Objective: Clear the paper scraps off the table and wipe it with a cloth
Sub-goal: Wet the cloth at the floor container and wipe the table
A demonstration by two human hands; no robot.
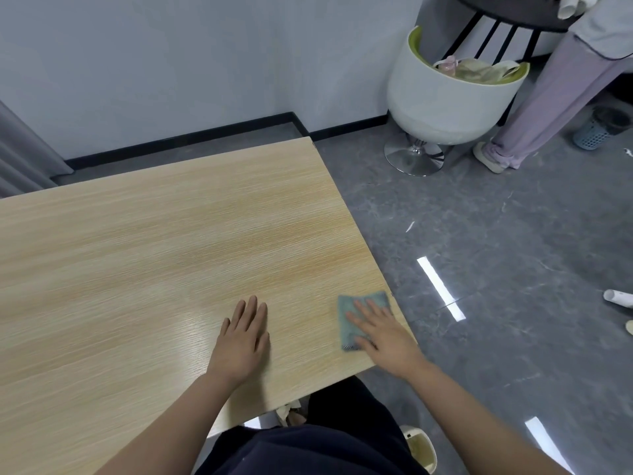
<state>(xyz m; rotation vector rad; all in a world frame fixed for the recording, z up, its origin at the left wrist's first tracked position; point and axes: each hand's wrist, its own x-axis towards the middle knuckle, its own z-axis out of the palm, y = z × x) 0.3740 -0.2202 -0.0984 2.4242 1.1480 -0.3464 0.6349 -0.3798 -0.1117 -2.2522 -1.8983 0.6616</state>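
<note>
Nearby, white tub chair holds crumpled paper.

We find our left hand flat on the light wood-grain table, left of our right hand, which rests on the small teal folded cloth at the table's right edge. A white tub chair stands behind, on the floor.

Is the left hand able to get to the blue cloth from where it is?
Probably yes. The left hand lies flat on the table, with only bare wood between it and the cloth. But the right hand already presses on the cloth.
</note>
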